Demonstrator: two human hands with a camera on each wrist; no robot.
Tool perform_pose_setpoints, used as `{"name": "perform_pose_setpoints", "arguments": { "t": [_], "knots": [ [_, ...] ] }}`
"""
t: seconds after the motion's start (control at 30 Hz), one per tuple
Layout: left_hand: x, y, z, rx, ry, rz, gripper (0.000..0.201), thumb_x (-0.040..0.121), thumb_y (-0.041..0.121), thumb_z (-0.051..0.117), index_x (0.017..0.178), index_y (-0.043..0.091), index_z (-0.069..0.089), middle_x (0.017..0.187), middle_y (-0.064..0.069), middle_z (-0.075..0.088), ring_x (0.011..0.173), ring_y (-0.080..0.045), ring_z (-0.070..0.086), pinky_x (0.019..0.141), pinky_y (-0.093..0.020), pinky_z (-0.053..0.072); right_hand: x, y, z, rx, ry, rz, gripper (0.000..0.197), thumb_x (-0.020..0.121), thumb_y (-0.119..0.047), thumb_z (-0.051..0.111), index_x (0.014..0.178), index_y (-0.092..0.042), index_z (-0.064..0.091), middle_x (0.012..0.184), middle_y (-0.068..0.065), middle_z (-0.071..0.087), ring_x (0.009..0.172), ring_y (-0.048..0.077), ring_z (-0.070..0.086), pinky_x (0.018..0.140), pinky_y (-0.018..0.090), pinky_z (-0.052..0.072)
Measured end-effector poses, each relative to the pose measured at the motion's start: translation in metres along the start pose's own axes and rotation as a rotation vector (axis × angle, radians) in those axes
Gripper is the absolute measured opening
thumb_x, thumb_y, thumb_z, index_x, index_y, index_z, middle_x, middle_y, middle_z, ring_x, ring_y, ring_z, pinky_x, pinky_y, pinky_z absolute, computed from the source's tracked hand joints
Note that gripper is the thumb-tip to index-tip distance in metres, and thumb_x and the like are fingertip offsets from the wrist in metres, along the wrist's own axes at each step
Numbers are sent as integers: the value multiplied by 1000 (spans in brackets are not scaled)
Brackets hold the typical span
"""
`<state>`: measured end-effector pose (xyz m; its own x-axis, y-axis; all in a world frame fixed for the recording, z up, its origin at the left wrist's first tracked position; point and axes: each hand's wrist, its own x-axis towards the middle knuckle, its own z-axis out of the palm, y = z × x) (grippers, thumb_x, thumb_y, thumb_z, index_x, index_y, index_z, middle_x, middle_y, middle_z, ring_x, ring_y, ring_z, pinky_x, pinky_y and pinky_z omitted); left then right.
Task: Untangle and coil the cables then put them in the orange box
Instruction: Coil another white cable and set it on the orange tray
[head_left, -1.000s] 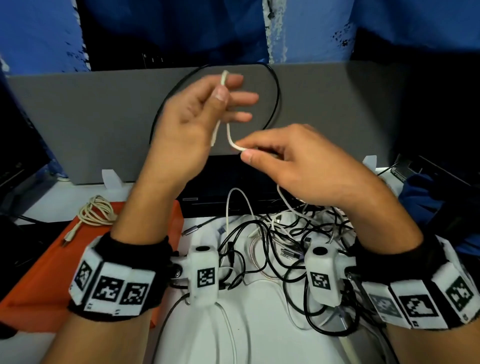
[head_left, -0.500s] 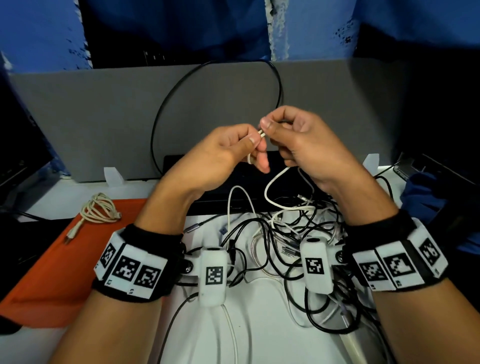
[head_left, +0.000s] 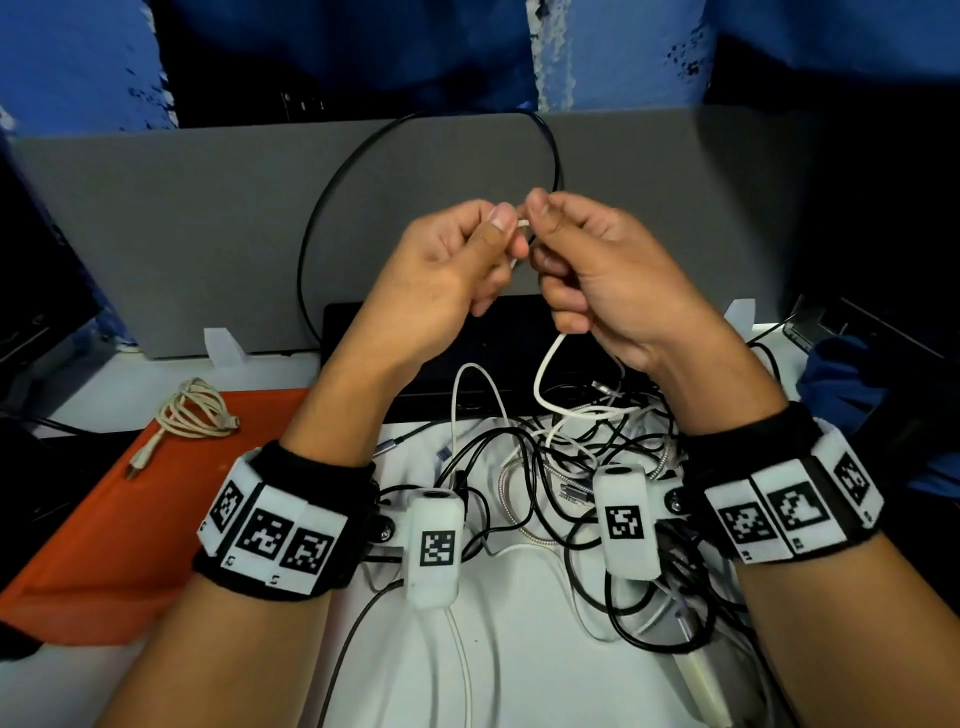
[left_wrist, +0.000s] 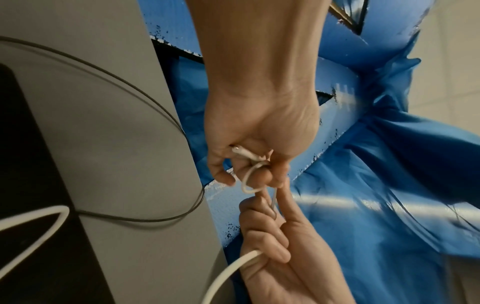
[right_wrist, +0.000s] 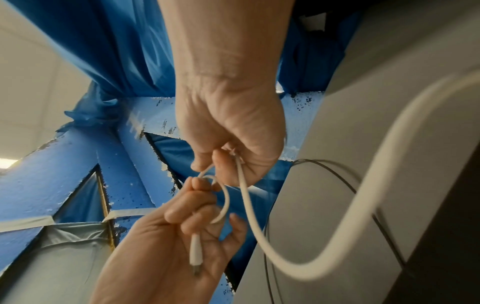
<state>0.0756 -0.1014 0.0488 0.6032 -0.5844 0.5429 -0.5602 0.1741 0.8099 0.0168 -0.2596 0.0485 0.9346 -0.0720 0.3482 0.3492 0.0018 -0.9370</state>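
Note:
A thin white cable (head_left: 543, 374) rises from the tangled pile of black, white and silver cables (head_left: 545, 467) on the white table. Both hands hold it up in front of the grey partition. My left hand (head_left: 501, 239) pinches a small loop near the cable's end, and the white plug (right_wrist: 195, 253) lies across its palm. My right hand (head_left: 543, 223) pinches the cable right beside it, and the rest passes through its curled fingers down to the pile. The orange box (head_left: 104, 519) sits at the left with a coiled beige cable (head_left: 192, 410) in it.
A grey partition (head_left: 182, 234) closes off the back, with a black cable loop (head_left: 322, 218) in front of it. A black device (head_left: 467, 332) lies under the hands. Blue cloth (head_left: 857, 374) lies at the right edge. Bare white table shows in front of the pile.
The hands came together: the left dropped from its raised position and the right rose to meet it. They now pinch the white cable thumb to thumb, slightly higher than half a second ago.

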Motion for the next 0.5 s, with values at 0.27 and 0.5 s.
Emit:
{"name": "perform_pose_setpoints", "arguments": {
  "t": [0.27, 0.5],
  "knots": [
    [-7, 6, -3, -208, -252, -171, 39, 109, 16, 38, 92, 9, 73, 60, -14, 58, 59, -21, 63, 75, -32, 51, 3, 4, 1, 38, 153, -53, 25, 105, -35, 54, 89, -17, 62, 52, -4, 47, 40, 5, 25, 37, 22, 13],
    [-3, 10, -1, -547, 7, -120, 35, 110, 22, 35, 117, 5, 66, 60, 8, 58, 50, -5, 49, 97, -41, 46, 2, 14, 13, -199, 133, -119, 30, 110, -40, 39, 100, -26, 63, 59, -4, 36, 43, 11, 29, 42, 31, 27]
  ]
}}
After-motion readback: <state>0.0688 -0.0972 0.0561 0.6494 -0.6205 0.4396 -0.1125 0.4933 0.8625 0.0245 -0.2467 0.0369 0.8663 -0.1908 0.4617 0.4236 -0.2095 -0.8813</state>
